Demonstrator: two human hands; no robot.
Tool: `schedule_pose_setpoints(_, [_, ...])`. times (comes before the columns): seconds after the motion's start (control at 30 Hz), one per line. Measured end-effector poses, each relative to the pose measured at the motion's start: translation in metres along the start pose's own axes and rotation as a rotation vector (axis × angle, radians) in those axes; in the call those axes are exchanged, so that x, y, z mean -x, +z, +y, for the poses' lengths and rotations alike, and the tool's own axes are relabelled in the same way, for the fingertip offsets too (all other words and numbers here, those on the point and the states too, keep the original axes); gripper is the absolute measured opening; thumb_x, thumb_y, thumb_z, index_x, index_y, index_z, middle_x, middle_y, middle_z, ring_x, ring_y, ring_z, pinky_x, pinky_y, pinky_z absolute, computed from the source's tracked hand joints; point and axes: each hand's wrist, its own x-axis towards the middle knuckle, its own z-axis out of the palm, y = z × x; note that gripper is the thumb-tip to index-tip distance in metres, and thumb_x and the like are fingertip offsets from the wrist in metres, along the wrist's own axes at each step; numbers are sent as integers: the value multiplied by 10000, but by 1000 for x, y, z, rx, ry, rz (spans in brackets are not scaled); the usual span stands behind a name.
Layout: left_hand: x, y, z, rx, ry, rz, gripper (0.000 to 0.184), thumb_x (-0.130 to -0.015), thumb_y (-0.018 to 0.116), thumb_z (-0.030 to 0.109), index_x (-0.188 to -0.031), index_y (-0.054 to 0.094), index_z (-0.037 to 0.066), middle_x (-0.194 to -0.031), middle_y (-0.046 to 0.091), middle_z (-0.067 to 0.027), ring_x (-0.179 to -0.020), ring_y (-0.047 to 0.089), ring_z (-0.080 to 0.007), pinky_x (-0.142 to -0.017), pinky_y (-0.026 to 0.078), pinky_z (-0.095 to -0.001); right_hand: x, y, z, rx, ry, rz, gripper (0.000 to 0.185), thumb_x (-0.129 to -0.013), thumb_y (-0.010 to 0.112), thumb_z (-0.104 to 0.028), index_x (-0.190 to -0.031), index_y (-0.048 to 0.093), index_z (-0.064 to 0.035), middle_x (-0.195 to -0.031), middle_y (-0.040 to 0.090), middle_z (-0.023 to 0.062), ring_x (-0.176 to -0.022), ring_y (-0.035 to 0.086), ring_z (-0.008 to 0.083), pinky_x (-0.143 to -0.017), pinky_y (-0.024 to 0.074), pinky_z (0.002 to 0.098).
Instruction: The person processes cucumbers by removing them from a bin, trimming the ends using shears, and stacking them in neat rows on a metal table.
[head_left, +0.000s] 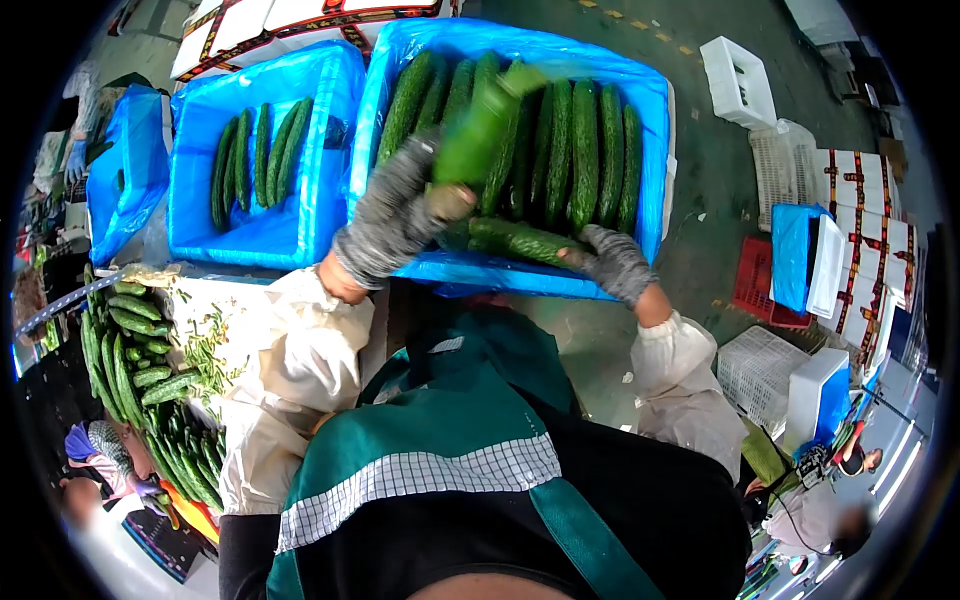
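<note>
My left hand (pixel 395 215), in a grey glove with bare fingertips, is closed round a green cucumber (pixel 475 140) that is smeared by motion and tilts up over the large blue-lined box (pixel 655 150). My right hand (pixel 620 265), gloved the same way, grips the end of another cucumber (pixel 525 242) lying crosswise at the box's near side. Beneath them, several long bumpy cucumbers (pixel 585 150) lie side by side, lengthwise in the box. The left hand and the blurred cucumber hide part of that row.
Left of it stands a smaller blue-lined box (pixel 195 120) with several cucumbers. More cucumbers (pixel 120 365) pile up on the left beside scattered trimmings (pixel 210 345). White crates (pixel 765 360) and a red crate (pixel 752 275) stand on the right. Other people (pixel 100 460) are at the edges.
</note>
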Motion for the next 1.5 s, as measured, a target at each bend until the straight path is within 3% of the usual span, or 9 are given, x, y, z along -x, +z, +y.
schedule_pose_setpoints(0.07, [-3, -18, 10, 110, -41, 85, 450, -856, 542, 385, -1127, 482, 31, -976, 582, -91, -830, 551, -156, -755, 455, -260, 6, 3, 12, 36, -85, 166, 543, -792, 555, -488, -1004, 552, 12, -807, 609, 193, -713, 601, 295, -604, 464, 346])
schedule_pose_setpoints(0.17, [1, -43, 21, 473, -87, 380, 528, -855, 441, 520, -1114, 482, 61, -871, 586, -80, -762, 565, -196, -700, 476, -306, 15, -4, 11, -1157, 220, -118, 529, -838, 501, -492, -1048, 503, -7, -686, 577, 107, -438, 499, 135, -413, 388, 232])
schedule_pose_setpoints(0.4, [65, -111, 20, 750, -184, 497, 468, -838, 528, 451, -1106, 476, 71, -797, 546, -42, -698, 533, -175, -656, 475, -336, 12, 17, -56, -1605, -70, -353, 380, -836, 561, -363, -1002, 510, -25, -753, 564, 104, -537, 512, 144, -457, 404, 238])
schedule_pose_setpoints(0.5, [110, -125, 34, 573, -251, 514, 310, -818, 617, 223, -1049, 513, 44, -812, 569, -40, -687, 563, -153, -606, 480, -278, 6, 7, -106, -1115, -183, -373, 495, -775, 633, -314, -1121, 480, 6, -896, 567, 122, -640, 536, 149, -550, 439, 254])
schedule_pose_setpoints(0.57, [138, -134, 56, 378, -373, 444, 344, -807, 615, 271, -1007, 523, 6, -849, 583, -90, -616, 578, -168, -553, 508, -287, -1, 12, -133, -297, -666, 53, 545, -725, 674, -286, -1155, 487, -10, -1068, 567, 145, -840, 578, 211, -720, 460, 341])
schedule_pose_setpoints(0.67, [173, -136, 88, 341, -542, 334, 375, -798, 597, 304, -914, 536, -48, -1010, 571, -235, -735, 632, -262, -588, 541, -349, 17, -4, -216, 360, -824, -8, 477, -678, 674, -290, -1116, 556, -146, -968, 570, 77, -852, 542, 246, -791, 379, 384])
schedule_pose_setpoints(0.93, [294, -160, 47, 619, -638, 414, 354, -834, 501, 312, -902, 565, -29, -828, 590, -130, -803, 582, -296, -741, 481, -390, -6, 49, -340, 468, -1637, 272, 363, -677, 564, -233, -1038, 599, -220, -869, 576, -33, -864, 515, 183, -881, 319, 450])
schedule_pose_setpoints(1.07, [329, -151, 45, 850, -510, 476, 347, -846, 493, 339, -850, 593, 7, -766, 609, -94, -648, 582, -170, -584, 485, -280, -16, 78, -373, 495, -1745, 234, 307, -704, 524, -182, -992, 609, -244, -948, 573, -50, -935, 500, 159, -939, 283, 479])
schedule_pose_setpoints(1.5, [386, -141, 10, 1190, 93, 364, 456, -772, 581, 422, -955, 535, 6, -1146, 448, -291, -1052, 481, -438, -826, 474, -472, -19, 139, -441, 166, -1863, 231, 427, -622, 653, -144, -1032, 558, -73, -1106, 496, 145, -1049, 469, 312, -941, 351, 425])
